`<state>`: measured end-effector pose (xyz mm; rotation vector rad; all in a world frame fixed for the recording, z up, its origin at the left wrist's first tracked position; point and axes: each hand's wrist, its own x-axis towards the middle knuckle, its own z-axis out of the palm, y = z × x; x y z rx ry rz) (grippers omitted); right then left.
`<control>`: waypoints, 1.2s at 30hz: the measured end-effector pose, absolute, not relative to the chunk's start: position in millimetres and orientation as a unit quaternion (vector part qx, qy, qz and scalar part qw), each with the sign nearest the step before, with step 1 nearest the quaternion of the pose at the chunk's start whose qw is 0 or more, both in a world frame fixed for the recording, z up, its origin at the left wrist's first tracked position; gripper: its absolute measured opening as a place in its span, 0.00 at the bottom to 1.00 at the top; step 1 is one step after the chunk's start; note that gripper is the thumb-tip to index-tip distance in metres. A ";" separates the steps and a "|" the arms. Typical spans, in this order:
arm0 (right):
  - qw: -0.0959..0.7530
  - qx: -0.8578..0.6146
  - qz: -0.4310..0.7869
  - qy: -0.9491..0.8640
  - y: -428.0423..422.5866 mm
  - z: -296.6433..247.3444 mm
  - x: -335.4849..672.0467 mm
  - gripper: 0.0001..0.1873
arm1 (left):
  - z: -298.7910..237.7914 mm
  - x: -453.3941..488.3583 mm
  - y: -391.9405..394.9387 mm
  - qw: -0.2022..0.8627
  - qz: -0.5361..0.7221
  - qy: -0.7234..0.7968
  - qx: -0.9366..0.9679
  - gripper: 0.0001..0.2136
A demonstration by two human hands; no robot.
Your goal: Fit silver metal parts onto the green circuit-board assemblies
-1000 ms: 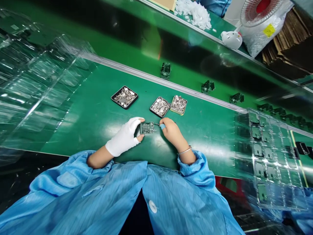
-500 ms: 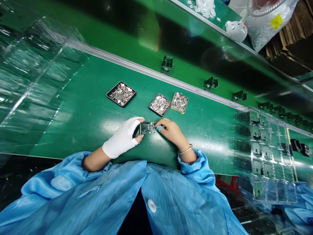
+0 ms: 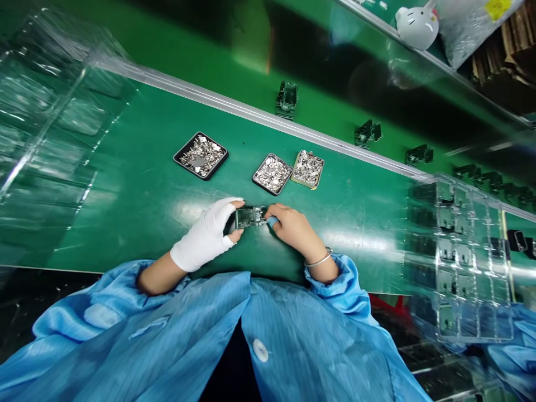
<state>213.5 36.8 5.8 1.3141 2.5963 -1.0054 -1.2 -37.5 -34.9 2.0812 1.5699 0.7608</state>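
Note:
My left hand (image 3: pixel 209 231), in a white glove with bare fingertips, is closed around the left end of a small dark plastic housing (image 3: pixel 250 216) with a frame-like, open upper face. The housing lies level just above the green table. At its right end is my right hand (image 3: pixel 288 223), bare, with a blue wrap on one finger. Its thumb and fingers are pinched together against the housing; whatever sits between them is too small or hidden to make out. Beyond the hands lie a left tray (image 3: pixel 178 158), a middle tray (image 3: pixel 255 177) and a right tray (image 3: pixel 320 177), each full of small shiny metal pieces.
A metal rail (image 3: pixel 234 110) edges the strip behind the table, where several similar dark housings (image 3: pixel 287 99) stand. Clear plastic trays (image 3: pixel 62 117) are stacked at left. A compartmented clear tray (image 3: pixel 473 336) with parts stands at right, with a blue sleeve (image 3: pixel 521 357) beyond.
The camera view has shifted slightly. My left hand still grips the housing, and the right fingers stay pinched at its right end, a little more curled over it.

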 end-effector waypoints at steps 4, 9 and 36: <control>0.039 0.429 -0.307 0.849 34.5 4.4 212.4 0.20 | -36.2 -1.1 -37.0 0.203 0.279 0.565 0.749 0.22; 0.042 0.429 -0.291 0.854 34.5 2.3 210.8 0.20 | -37.8 -0.9 -36.0 0.209 0.277 0.571 0.744 0.23; 0.017 0.365 -0.369 0.854 39.6 -1.8 226.4 0.19 | -30.0 -9.3 -37.9 0.234 0.253 0.554 0.758 0.22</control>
